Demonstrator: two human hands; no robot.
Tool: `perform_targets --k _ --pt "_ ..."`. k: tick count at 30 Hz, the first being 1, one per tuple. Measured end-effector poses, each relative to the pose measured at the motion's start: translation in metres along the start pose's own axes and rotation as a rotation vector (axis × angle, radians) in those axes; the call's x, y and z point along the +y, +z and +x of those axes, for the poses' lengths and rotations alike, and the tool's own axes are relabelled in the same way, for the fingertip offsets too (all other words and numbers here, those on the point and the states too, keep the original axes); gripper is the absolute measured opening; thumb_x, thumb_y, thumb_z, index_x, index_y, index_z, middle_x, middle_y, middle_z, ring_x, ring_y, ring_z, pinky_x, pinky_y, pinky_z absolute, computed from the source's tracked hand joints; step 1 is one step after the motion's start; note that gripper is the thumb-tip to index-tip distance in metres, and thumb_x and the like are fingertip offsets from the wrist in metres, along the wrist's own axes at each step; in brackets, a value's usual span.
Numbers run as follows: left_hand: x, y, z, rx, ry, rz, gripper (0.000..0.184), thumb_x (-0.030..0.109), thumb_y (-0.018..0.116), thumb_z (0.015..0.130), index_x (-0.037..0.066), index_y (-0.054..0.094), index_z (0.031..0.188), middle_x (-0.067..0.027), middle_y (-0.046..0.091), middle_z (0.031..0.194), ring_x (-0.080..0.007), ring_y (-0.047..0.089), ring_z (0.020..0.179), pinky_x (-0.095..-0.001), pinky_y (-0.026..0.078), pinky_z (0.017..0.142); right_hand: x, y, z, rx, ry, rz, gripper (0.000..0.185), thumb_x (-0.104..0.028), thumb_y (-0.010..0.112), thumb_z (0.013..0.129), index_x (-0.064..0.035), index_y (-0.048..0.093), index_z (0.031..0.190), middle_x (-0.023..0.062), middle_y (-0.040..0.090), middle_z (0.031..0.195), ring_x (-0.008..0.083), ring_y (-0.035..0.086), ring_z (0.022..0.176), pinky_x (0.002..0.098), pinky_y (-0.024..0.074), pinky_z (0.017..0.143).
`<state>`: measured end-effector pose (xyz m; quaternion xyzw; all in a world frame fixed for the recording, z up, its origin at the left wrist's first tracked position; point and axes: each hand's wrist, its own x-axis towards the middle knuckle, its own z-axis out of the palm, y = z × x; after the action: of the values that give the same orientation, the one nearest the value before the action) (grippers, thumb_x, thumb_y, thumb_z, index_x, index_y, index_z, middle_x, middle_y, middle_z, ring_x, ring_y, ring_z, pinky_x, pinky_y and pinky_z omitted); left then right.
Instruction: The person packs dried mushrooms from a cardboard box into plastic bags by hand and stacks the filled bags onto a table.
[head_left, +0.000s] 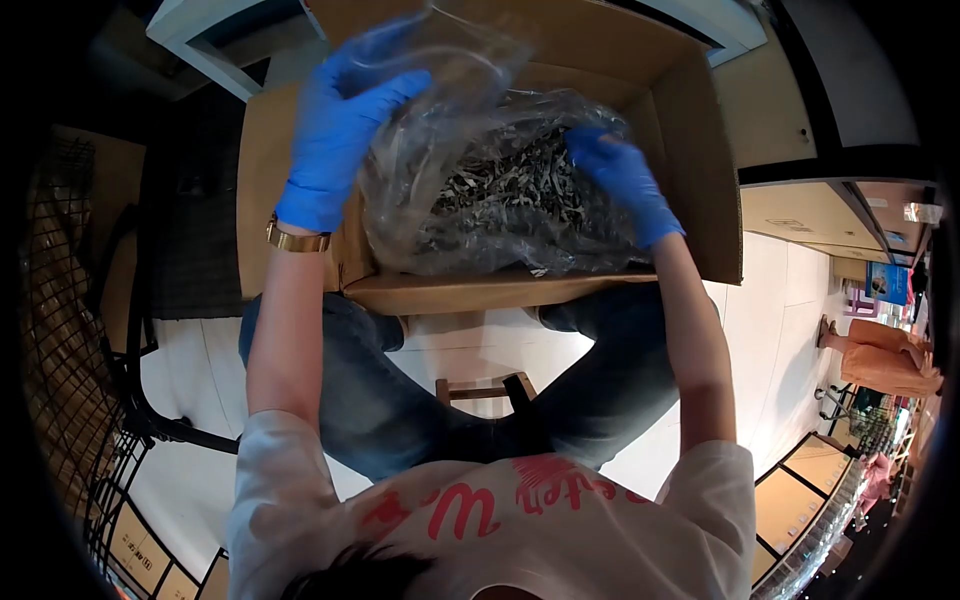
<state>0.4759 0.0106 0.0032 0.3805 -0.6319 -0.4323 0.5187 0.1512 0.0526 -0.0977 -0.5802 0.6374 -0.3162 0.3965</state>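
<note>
A clear plastic bag (410,215) lies open inside a cardboard box (440,293) in front of my knees. Many thin, dark and pale strip-like pieces (500,190) fill it. My left hand (345,115), in a blue glove, is raised at the bag's upper left. Its thumb and fingers are apart, beside lifted plastic film that is blurred. On the other side, my gloved right hand (618,180) reaches in at the bag's right edge. Its fingers are curled over the pieces, and their tips are hidden, so I cannot make out what they grip.
A low wooden stool (487,390) shows between my legs. Wire mesh racking (70,260) stands at the left. Pale cabinets (810,212) line the right side. Farther right, a person in orange clothing (880,358) is on the light tiled floor (765,300).
</note>
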Motion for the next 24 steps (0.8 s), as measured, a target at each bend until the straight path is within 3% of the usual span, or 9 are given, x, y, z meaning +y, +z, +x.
perform_targets --k 4,10,11,14,15,16,18,19,24 --pt "-0.023 -0.013 0.006 0.308 -0.146 -0.156 0.032 0.007 0.072 0.08 0.001 0.063 0.111 -0.0083 0.065 0.107 -0.0138 0.06 0.1 -0.0277 0.048 0.088 0.082 0.036 0.033 -0.396 -0.009 -0.747 0.059 -0.035 0.071 0.075 -0.0078 0.055 0.125 0.0192 0.057 0.122 0.0338 0.054 0.114 0.0388 0.042 0.098" --pt "-0.015 -0.021 0.016 0.421 -0.107 -0.301 0.031 0.008 0.065 0.085 0.001 0.06 0.115 -0.0093 0.064 0.109 -0.0175 0.061 0.102 -0.0317 0.046 0.093 0.151 0.1 0.078 -0.389 -0.038 -0.812 0.084 -0.041 0.079 0.058 -0.0069 0.048 0.129 0.0225 0.056 0.119 0.0363 0.054 0.111 0.0403 0.0426 0.097" --pt "-0.016 -0.022 0.017 0.424 -0.106 -0.297 0.031 0.008 0.065 0.085 0.001 0.06 0.115 -0.0093 0.064 0.109 -0.0175 0.061 0.102 -0.0317 0.046 0.093 0.155 0.119 0.088 -0.515 -0.004 -1.001 0.098 -0.048 0.079 0.056 -0.0122 0.039 0.138 0.0181 0.046 0.135 0.0349 0.048 0.12 0.0456 0.0368 0.103" --pt "-0.022 -0.024 0.014 0.458 -0.167 -0.374 0.031 0.008 0.062 0.088 0.001 0.058 0.118 -0.0115 0.063 0.113 -0.02 0.061 0.105 -0.0342 0.046 0.094 0.124 0.162 0.092 -0.476 0.204 -1.406 0.094 -0.047 0.078 0.058 -0.013 0.041 0.137 0.0166 0.042 0.138 0.0376 0.038 0.128 0.0546 0.0338 0.103" --pt "-0.023 -0.026 0.014 0.44 -0.18 -0.327 0.033 0.008 0.061 0.088 0.001 0.057 0.119 -0.0122 0.062 0.116 -0.0212 0.06 0.106 -0.0358 0.046 0.095 0.095 0.147 0.076 -0.367 0.031 -1.288 0.088 -0.043 0.077 0.06 -0.0112 0.043 0.135 0.0167 0.038 0.141 0.0396 0.029 0.132 0.058 0.0293 0.104" --pt "-0.025 -0.027 0.011 0.419 -0.195 -0.283 0.034 0.009 0.061 0.088 0.001 0.056 0.121 -0.013 0.06 0.118 -0.0223 0.06 0.107 -0.0374 0.046 0.096 0.1 0.146 0.075 -0.382 0.037 -1.283 0.088 -0.043 0.077 0.06 -0.0112 0.043 0.135 0.0167 0.038 0.141 0.0396 0.029 0.132 0.058 0.0293 0.104" --pt "-0.03 -0.033 0.006 0.387 -0.185 -0.315 0.035 0.01 0.061 0.088 0.001 0.056 0.121 -0.014 0.059 0.12 -0.0243 0.06 0.109 -0.0397 0.045 0.098 0.113 0.141 0.077 -0.517 -0.242 -1.205 0.091 -0.039 0.076 0.062 -0.0121 0.036 0.14 0.017 0.037 0.14 0.04 0.025 0.133 0.0556 0.0261 0.106" --pt "-0.033 -0.035 0.007 0.36 -0.153 -0.345 0.036 0.011 0.061 0.088 0.0 0.055 0.122 -0.015 0.058 0.123 -0.0264 0.059 0.11 -0.0421 0.045 0.099 0.164 0.151 0.075 -0.348 -0.555 -1.186 0.099 -0.036 0.076 0.062 -0.0139 0.027 0.145 0.018 0.038 0.139 0.0396 0.026 0.133 0.0548 0.0239 0.107" --pt "-0.045 -0.041 0.004 0.332 -0.101 -0.463 0.038 0.011 0.063 0.086 0.001 0.055 0.122 -0.0169 0.057 0.123 -0.0331 0.055 0.115 -0.0474 0.042 0.102 0.114 0.167 0.07 -0.576 -0.316 -1.231 0.105 -0.036 0.078 0.06 -0.0182 0.021 0.147 0.0169 0.041 0.136 0.0393 0.026 0.133 0.0593 0.0249 0.104"
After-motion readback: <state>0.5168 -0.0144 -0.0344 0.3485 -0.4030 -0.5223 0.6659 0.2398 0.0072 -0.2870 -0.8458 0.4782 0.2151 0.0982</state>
